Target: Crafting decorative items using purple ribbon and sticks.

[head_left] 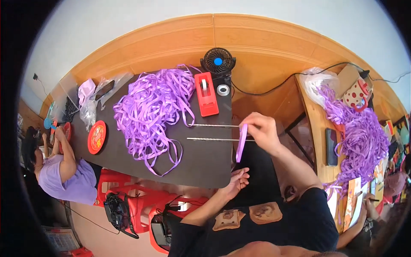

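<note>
Two thin metal rods [209, 139] lie side by side over the dark table's right edge. A flat band of purple ribbon [242, 145] crosses them at their right end. My right hand [262, 133] pinches the ribbon's upper part, its fingers beside the rods. Below the ribbon, my left hand [237, 182] is palm up by the table corner, fingers loosely curled and apart, with nothing seen in it. A big tangled heap of purple ribbon [150, 107] covers the middle of the table, and a strand from it reaches the upper rod's left tip.
Beyond the rods are a red tape dispenser [206, 95], a tape roll [223, 90] and a black fan [218, 61]. A red plate [96, 137] lies at the left. A wooden table [310, 115] on the right bears more ribbon and a phone [331, 147]. Other people sit left and right.
</note>
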Motion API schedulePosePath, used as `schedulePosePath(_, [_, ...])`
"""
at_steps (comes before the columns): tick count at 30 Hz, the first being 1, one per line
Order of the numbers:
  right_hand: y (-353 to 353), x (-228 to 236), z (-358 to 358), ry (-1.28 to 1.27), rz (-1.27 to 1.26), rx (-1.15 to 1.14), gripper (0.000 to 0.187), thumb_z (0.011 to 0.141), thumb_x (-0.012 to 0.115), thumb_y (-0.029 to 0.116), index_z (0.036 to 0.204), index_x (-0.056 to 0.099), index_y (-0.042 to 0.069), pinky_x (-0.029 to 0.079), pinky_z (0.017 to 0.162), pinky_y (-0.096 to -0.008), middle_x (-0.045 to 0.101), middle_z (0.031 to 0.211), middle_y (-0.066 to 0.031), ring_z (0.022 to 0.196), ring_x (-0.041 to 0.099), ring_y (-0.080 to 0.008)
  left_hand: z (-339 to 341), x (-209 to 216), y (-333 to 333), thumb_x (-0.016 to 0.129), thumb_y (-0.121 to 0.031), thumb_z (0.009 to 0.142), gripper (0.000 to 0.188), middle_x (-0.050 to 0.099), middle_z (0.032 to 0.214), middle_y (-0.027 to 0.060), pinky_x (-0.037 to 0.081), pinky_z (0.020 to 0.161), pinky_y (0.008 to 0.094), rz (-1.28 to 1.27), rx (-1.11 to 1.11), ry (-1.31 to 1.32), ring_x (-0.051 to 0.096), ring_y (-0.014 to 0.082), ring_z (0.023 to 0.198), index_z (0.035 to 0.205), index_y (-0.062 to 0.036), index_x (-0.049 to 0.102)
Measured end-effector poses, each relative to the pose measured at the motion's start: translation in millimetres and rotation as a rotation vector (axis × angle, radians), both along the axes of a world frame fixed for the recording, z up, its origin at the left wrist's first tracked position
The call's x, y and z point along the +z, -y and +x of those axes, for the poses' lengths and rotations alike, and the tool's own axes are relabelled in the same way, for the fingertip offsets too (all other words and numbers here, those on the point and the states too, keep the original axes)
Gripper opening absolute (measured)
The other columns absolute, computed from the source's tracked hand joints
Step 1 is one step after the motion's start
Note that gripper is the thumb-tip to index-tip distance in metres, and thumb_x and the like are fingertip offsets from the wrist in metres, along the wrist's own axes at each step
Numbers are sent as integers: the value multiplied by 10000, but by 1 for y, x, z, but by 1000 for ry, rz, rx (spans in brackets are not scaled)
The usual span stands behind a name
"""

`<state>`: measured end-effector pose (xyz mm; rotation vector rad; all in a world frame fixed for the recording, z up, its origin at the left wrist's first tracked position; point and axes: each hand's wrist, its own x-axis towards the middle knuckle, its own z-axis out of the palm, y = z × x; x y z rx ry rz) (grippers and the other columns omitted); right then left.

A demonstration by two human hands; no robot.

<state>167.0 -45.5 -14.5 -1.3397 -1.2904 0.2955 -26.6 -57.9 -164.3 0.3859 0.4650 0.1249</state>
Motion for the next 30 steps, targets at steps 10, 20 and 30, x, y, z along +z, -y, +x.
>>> schedulePosePath(10, [-55,-43,45,-770,-330,25,112,757,684,60,670,648,0,436,561,-214,645,657,-71,567,560,-91,49,-1,-13,514,-211,912,259,632,878,26,423,605,226,199,185,-20,591,112,700,1115,-62,573])
schedulePosePath(20, [-64,-79,61,-882,-543,57,103,727,707,53,664,633,17,484,564,-223,638,649,-71,594,609,-118,94,3,-26,490,-190,919,271,613,938,39,406,644,206,551,599,-182,562,98,742,1137,-39,543])
schedulePosePath(30, [-49,-121,46,-1221,-495,32,86,729,635,3,649,607,12,477,495,-276,607,624,-82,519,571,-156,133,27,-46,430,-132,950,308,491,1226,128,330,979,318,1023,892,-91,441,206,1155,1209,30,474])
